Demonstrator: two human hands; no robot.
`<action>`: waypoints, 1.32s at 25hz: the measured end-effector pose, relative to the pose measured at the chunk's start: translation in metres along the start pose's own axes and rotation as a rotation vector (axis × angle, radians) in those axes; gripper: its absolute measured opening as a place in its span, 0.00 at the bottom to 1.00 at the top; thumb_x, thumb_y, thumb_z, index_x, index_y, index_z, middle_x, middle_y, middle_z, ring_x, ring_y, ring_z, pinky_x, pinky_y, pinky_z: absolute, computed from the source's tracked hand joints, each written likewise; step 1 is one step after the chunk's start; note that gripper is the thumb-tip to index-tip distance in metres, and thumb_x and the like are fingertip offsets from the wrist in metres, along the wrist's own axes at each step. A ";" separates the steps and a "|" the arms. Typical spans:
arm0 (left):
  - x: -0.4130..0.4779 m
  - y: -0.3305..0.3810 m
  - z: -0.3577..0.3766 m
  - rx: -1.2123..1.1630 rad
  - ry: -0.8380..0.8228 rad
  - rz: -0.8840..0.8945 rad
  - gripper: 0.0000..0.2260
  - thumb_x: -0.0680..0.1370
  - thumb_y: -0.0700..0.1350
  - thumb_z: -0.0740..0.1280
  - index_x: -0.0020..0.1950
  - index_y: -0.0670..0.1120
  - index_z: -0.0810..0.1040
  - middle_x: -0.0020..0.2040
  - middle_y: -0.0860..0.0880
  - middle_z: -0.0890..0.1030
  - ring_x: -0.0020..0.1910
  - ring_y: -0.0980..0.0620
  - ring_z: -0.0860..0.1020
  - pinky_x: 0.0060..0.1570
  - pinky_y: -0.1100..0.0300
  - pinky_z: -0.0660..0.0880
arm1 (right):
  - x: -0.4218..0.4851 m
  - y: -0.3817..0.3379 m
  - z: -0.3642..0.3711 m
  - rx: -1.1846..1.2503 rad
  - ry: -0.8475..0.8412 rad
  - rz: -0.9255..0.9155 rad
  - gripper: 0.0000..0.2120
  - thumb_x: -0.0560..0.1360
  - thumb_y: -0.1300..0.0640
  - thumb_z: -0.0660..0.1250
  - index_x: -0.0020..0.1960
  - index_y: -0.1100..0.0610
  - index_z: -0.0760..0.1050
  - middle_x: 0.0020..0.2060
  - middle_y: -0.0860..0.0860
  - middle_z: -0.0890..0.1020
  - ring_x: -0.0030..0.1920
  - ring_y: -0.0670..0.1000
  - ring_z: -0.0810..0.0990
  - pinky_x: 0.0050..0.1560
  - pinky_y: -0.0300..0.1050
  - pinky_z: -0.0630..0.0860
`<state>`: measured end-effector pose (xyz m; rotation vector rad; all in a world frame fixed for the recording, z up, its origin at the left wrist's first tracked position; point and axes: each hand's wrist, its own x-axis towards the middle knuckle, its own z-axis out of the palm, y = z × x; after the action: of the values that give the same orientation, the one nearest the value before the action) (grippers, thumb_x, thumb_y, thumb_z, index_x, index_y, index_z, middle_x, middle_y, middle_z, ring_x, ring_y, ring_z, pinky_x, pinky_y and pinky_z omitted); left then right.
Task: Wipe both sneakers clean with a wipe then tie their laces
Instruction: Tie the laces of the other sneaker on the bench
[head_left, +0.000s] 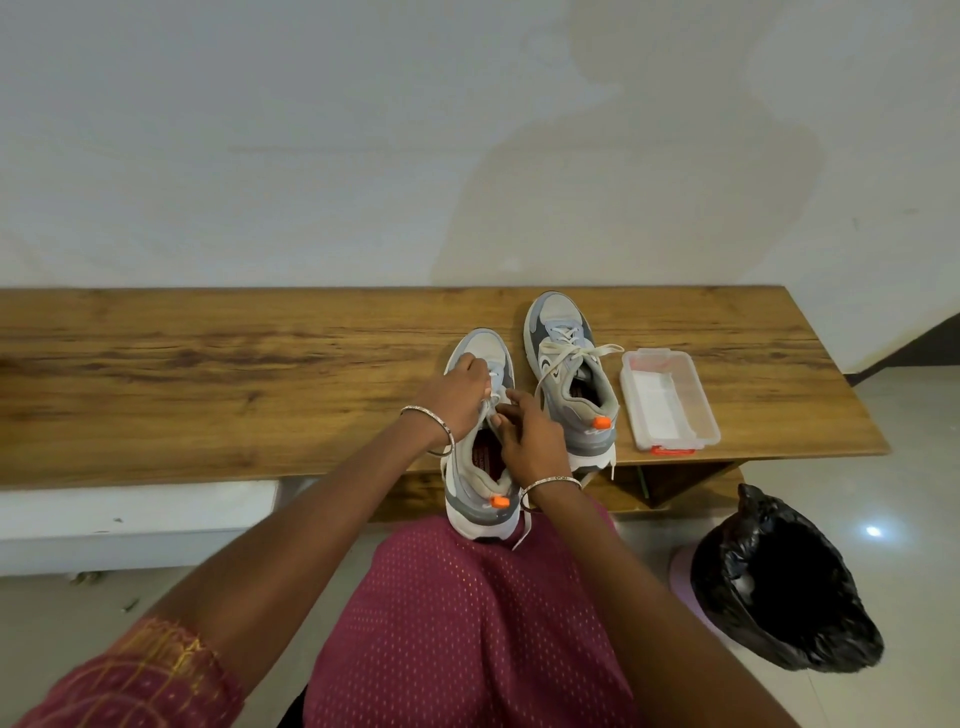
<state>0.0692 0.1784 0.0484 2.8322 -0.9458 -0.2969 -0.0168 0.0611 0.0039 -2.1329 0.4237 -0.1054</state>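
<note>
We pinch the white laces (492, 401) of the nearer grey-and-white fabric sneaker (470, 491) with left hand (464, 388) and right hand (531, 439), its heel overhanging the brown wooden surface (208, 389), so a hard tug could drag it off.

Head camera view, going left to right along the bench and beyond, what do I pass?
Sneaker whose laces the left hand and right hand hold → second sneaker → clear plastic box → black-lined bin on the floor.
</note>
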 end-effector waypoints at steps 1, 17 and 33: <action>0.000 -0.001 0.000 -0.056 -0.017 -0.022 0.11 0.80 0.38 0.61 0.63 0.42 0.71 0.63 0.45 0.72 0.51 0.43 0.78 0.39 0.56 0.66 | 0.000 -0.001 0.001 -0.007 0.001 -0.001 0.21 0.79 0.57 0.67 0.70 0.59 0.70 0.60 0.55 0.82 0.60 0.55 0.81 0.57 0.42 0.73; -0.029 -0.008 0.030 -0.657 -0.004 -0.280 0.27 0.74 0.58 0.71 0.69 0.52 0.68 0.61 0.48 0.74 0.55 0.48 0.77 0.56 0.50 0.76 | -0.007 0.013 -0.015 -0.118 -0.003 -0.012 0.13 0.81 0.50 0.62 0.44 0.57 0.76 0.35 0.47 0.78 0.37 0.47 0.76 0.36 0.41 0.70; -0.018 0.002 0.023 -0.632 0.013 -0.313 0.33 0.67 0.62 0.76 0.68 0.51 0.72 0.62 0.48 0.79 0.58 0.46 0.78 0.48 0.57 0.72 | 0.002 -0.104 -0.092 0.356 -0.351 0.460 0.15 0.84 0.57 0.54 0.49 0.61 0.77 0.27 0.49 0.68 0.22 0.43 0.62 0.23 0.36 0.59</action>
<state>0.0482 0.1859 0.0286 2.3652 -0.3117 -0.5061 -0.0092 0.0404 0.1408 -1.6177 0.6211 0.4201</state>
